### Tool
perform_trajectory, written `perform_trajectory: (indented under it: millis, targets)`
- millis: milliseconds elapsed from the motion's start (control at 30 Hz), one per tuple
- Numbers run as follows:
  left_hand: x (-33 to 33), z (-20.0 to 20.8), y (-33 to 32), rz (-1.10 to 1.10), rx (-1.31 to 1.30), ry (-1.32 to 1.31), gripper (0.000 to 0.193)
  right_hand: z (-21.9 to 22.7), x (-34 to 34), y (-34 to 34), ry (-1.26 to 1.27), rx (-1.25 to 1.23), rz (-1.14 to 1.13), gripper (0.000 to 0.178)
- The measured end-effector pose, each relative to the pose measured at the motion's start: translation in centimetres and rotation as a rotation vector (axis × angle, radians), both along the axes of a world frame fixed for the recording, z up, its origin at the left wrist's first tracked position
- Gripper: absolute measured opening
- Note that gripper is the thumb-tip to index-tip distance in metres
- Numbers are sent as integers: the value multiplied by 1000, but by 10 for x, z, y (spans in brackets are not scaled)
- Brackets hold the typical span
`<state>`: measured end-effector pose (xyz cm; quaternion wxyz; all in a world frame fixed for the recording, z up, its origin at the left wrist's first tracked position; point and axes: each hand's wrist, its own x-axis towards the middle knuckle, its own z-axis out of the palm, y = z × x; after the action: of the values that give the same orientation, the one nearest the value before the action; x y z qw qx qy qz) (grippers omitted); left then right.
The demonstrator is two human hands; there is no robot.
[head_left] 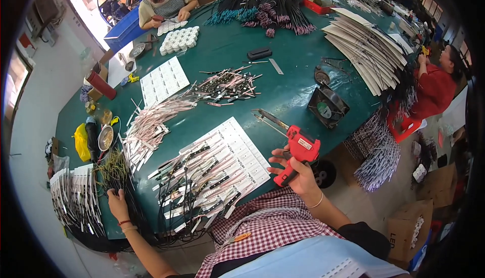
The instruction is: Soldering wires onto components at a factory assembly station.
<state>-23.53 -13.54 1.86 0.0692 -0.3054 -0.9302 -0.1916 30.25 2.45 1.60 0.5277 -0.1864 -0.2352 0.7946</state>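
My right fingers (298, 166) are loosely wrapped round the red soldering gun (305, 145), long axis slanting far-left over the desk (290, 88), the strip-covered white board (234, 129) just to its left. My left fingers (111, 192) are the nearer ones to the wire bundle (113, 169), can't tell if they're pinching any.

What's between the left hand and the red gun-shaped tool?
In the head view, a white sheet with pale strips and black wires lying across it sits between the left hand and the red gun-shaped tool.
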Motion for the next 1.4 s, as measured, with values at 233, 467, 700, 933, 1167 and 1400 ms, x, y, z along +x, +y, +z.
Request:
perform_trajectory:
  millis: [233, 467, 700, 933, 1167, 1400]
  targets:
    - [-53, -5, -7, -165, -207, 397, 26, 4, 8, -3, -42, -43, -27, 37]
    - [-91, 36, -13, -350, 194, -201, 29, 2, 14, -2, -73, -39, -76, 35]
    - [94, 158, 41, -557, 484, -362, 11, 7, 10, 2, -54, -27, -60, 38]
    - [270, 136, 81, -1016, 80, -413, 3, 15, -8, -4, -83, 1, -25, 45]
    - [344, 77, 120, -1335, 260, -360, 10, 35, -18, -14, -219, 111, 10, 53]
    - [365, 73, 116, -1198, 100, -540, 7, 35, -15, -22, -559, 181, -80, 54]
